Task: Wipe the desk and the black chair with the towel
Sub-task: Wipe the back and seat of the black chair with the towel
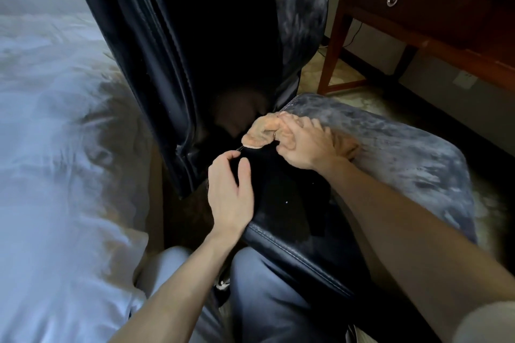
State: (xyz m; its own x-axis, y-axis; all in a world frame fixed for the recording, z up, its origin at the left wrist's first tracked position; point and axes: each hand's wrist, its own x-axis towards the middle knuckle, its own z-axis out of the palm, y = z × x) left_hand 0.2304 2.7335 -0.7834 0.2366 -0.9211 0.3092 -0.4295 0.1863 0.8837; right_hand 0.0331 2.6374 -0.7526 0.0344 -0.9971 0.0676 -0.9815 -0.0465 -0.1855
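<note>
As right hand (305,146) presses crumpled towel (260,133), glossy black chair (390,153)

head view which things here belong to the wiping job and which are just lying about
Job: towel, black chair, desk, right hand pressing the towel, left hand on the chair.
Lying about: bed, cable under the desk, wall socket.

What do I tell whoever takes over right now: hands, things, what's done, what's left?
Right hand presses the towel onto the black chair, at the seat's rear.
Left hand rests on the seat's left edge, holding nothing.
Desk stands beyond the chair, to the right.
Done: seat wiping under way; the desk's state cannot be told.
Left: rest of the seat, the backrest, maybe the desk.
</note>
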